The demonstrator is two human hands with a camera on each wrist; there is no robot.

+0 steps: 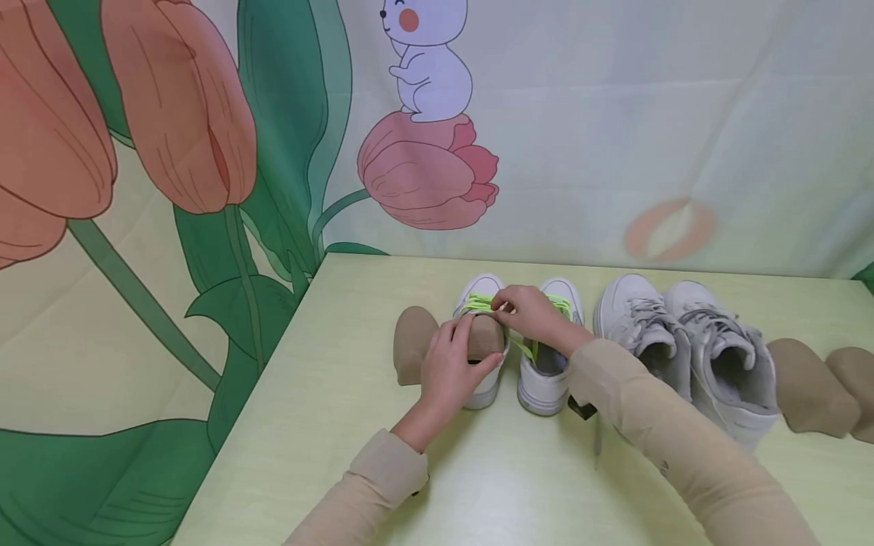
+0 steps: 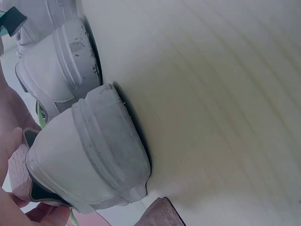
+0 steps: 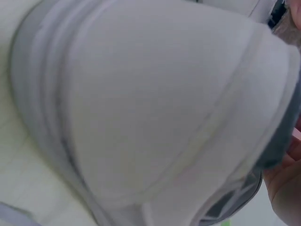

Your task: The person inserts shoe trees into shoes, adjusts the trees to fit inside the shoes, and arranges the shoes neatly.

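A white sneaker (image 1: 486, 390) with neon-green laces (image 1: 478, 302) stands toe away from me, a brown molded shoe insert (image 1: 485, 338) in its opening. My left hand (image 1: 447, 364) spans that insert, thumb on its right side and fingers on its left. In the left wrist view the insert (image 2: 19, 175) sits inside the heel collar, with fingertips against it. My right hand (image 1: 536, 312) pinches at the right edge of the lacing, where a green lace trails below it. Its fingers (image 3: 287, 195) show at the right edge of the right wrist view, beyond a large blurred heel (image 3: 155, 94).
The matching sneaker (image 1: 542, 393) stands just right, partly behind my right forearm. Farther right are two greyish-white sneakers (image 1: 734, 379) and two brown inserts (image 1: 812, 390). Another brown insert (image 1: 413, 345) lies left of my left hand. A printed cloth (image 1: 580, 152) hangs behind the table (image 1: 300, 425).
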